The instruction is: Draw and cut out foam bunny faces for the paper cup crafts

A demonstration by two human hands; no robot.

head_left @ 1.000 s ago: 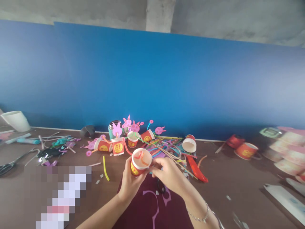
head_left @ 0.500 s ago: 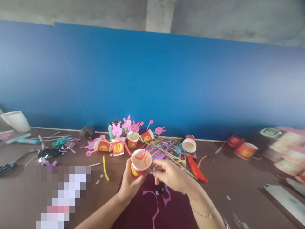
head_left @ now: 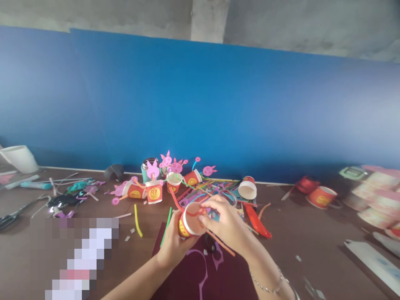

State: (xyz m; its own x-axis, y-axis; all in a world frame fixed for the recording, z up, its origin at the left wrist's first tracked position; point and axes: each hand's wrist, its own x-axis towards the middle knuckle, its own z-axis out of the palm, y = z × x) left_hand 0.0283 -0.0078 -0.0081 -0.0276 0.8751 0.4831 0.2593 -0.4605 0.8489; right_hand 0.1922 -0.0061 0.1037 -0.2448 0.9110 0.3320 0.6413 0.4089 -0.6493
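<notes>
A red paper cup (head_left: 183, 226) with a white rim and yellow print is wrapped in the fingers of my left hand (head_left: 170, 243). Its mouth leans to the right, toward my right hand (head_left: 229, 225). My right thumb and fingertips reach over the rim and pinch a red-orange bendy straw (head_left: 196, 213) inside the cup. A red straw end (head_left: 175, 199) sticks out at the cup's upper left, and an orange straw length (head_left: 223, 245) slants out at the lower right. Beneath the cup lies a dark maroon sheet (head_left: 178, 275) with purple paper offcuts (head_left: 204, 266).
Behind the hands stand several red cups (head_left: 154, 192) with pink paper animal heads (head_left: 153, 170). A pile of straws and coloured strips (head_left: 218, 187) lies beyond my right hand. There are also a red pouch-like object (head_left: 258, 221), scissors (head_left: 15, 218) and stacked bowls (head_left: 379, 196).
The cup has tipped to the right in my left hand. My right fingers have moved from the cup's outer side to inside its mouth. The orange straw length now shows at lower right.
</notes>
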